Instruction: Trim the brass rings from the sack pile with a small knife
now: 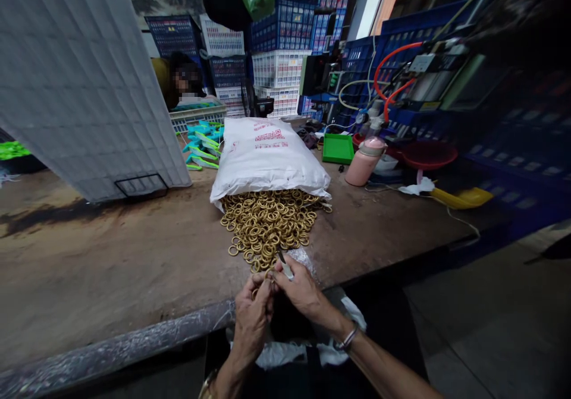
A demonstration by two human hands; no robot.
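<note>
Pinching: left hand (252, 307), fingers closed on a brass-coloured ring (254, 292), mostly hidden by them.
Right hand (303, 289): at the left's two o'clock, fingertips meeting it, gripping a pale-handled tool (286, 268); its dark tip is hard to make out.
Ring pile (272, 223): twelve o'clock from the hands, at the mouth of a white sack (272, 155) whose contents are hidden.
Pink bottle (363, 166): two o'clock.
Ribbed panel (84, 84): ten o'clock, cut off above, partly hiding a person (166, 84).
</note>
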